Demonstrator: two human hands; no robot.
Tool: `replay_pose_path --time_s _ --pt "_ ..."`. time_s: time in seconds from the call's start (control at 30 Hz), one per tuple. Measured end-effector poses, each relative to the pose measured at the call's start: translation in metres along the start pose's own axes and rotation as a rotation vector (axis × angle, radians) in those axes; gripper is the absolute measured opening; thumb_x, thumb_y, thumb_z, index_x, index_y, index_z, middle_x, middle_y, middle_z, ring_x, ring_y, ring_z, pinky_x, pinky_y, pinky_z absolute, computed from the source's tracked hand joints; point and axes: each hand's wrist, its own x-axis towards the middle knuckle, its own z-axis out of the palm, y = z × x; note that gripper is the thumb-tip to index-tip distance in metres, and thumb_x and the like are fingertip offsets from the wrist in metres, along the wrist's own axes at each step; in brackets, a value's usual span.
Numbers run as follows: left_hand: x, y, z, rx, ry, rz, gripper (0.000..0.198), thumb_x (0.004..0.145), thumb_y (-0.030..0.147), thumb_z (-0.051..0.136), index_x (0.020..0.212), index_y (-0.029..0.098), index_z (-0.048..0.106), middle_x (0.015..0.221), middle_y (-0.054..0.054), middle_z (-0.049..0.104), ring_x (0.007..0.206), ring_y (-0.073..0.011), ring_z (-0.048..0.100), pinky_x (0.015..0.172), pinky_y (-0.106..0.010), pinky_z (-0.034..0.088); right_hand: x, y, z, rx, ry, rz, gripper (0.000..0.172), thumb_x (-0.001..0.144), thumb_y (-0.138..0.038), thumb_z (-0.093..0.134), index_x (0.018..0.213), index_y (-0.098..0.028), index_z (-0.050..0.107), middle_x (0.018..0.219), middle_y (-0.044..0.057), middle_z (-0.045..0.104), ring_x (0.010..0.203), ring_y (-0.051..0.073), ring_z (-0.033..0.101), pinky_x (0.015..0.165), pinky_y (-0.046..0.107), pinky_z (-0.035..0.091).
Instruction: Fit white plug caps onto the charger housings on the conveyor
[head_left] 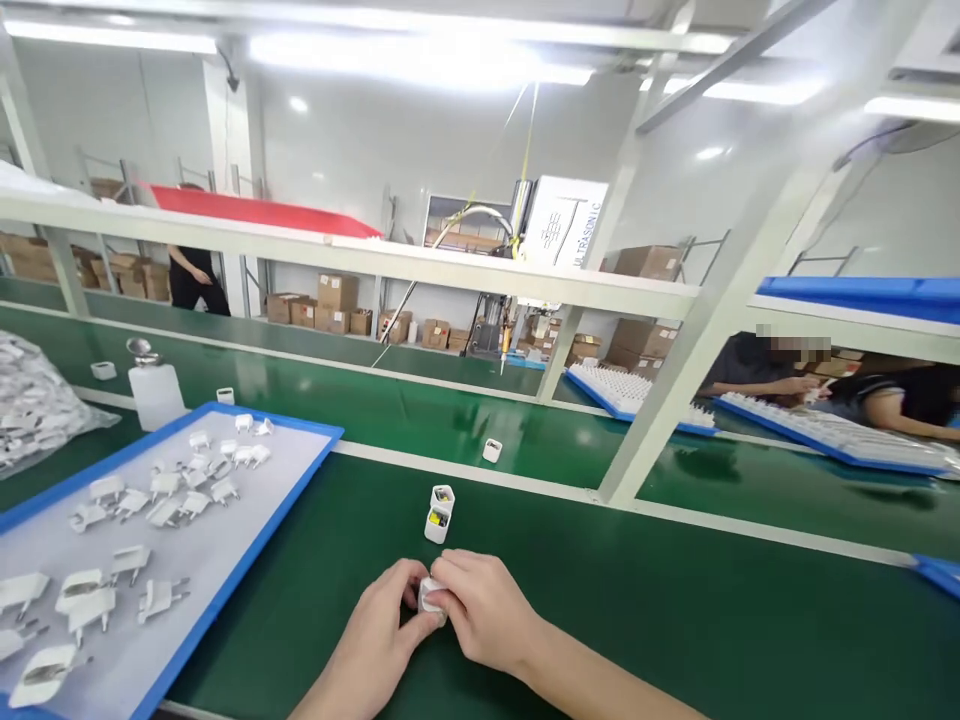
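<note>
1. The only legible writing was "ULTRASONIC", running vertically up the side of a white machine [562, 232] beyond the far shelf frame; the logo beside it was too small to read
2. A small white casing [433, 596] sat low at the centre, just above the green worktop [675, 600], pinched between both hands
3. The left hand [382, 628] was closed on it from the left, and the right hand [480, 608] gripped it from the right and above
4. Fingers hid most of the casing, so its long axis and facing could not be told
5. A pair [439, 513] of similar casings stood upright and touching just beyond the hands, the nearer one showing yellow inside
6. A blue-rimmed tray [250, 560] of white plugs [172, 500] lay to the left, with a bottle [155, 392] behind it
</note>
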Motion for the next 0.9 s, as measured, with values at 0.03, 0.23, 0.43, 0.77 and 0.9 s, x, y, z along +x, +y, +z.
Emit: replay_pose_path --time_s 0.03,0.23,0.43,0.77,0.9 --pt "0.001 0.000 -0.001 -0.016 -0.006 0.013 0.009 0.093 0.028 0.054 0.097 0.020 0.057 0.095 0.000 0.064 0.088 -0.0159 0.058 0.080 -0.026 0.047 0.000 0.000 -0.001 0.008 -0.003 0.006 0.020 0.095 -0.018 0.042 0.076 -0.020 0.044 0.070 -0.001 0.052 0.060 0.013 0.045 0.056 0.026 0.032" --pt "-0.002 -0.003 -0.006 -0.069 -0.034 -0.002 0.022 0.093 0.038 0.055 0.105 0.020 0.062 0.102 -0.003 0.065 0.098 -0.0192 0.059 0.086 -0.029 0.046 0.000 -0.002 -0.011 0.081 -0.125 0.071 0.028 0.105 -0.027 0.040 0.079 -0.020 0.047 0.073 -0.001 0.054 0.065 0.012 0.050 0.060 0.023 0.035" --pt "0.007 -0.001 -0.014 -0.202 -0.090 -0.181 0.019 0.082 0.031 0.062 0.098 0.024 0.071 0.099 -0.001 0.067 0.100 -0.0225 0.060 0.086 -0.031 0.046 0.000 0.002 -0.015 0.194 -0.200 0.090 0.031 0.109 -0.028 0.034 0.083 -0.020 0.050 0.074 -0.002 0.051 0.064 0.012 0.046 0.060 0.024 0.033" --pt "0.024 -0.003 -0.005 -0.229 -0.053 -0.395 0.022 0.074 0.019 0.060 0.088 0.028 0.073 0.093 0.000 0.066 0.093 -0.0226 0.063 0.077 -0.031 0.050 -0.003 0.013 0.005 0.282 -0.093 0.027 0.027 0.102 -0.013 0.037 0.077 -0.020 0.046 0.067 0.000 0.044 0.060 0.013 0.036 0.056 0.029 0.027" --pt "0.022 -0.002 -0.008 -0.227 -0.059 -0.379 0.021 0.077 0.018 0.057 0.089 0.028 0.071 0.093 0.001 0.066 0.089 -0.0207 0.063 0.073 -0.028 0.050 0.003 0.014 0.003 0.241 -0.074 0.003 0.024 0.101 -0.015 0.043 0.079 -0.019 0.049 0.065 -0.001 0.044 0.058 0.012 0.034 0.055 0.029 0.026"
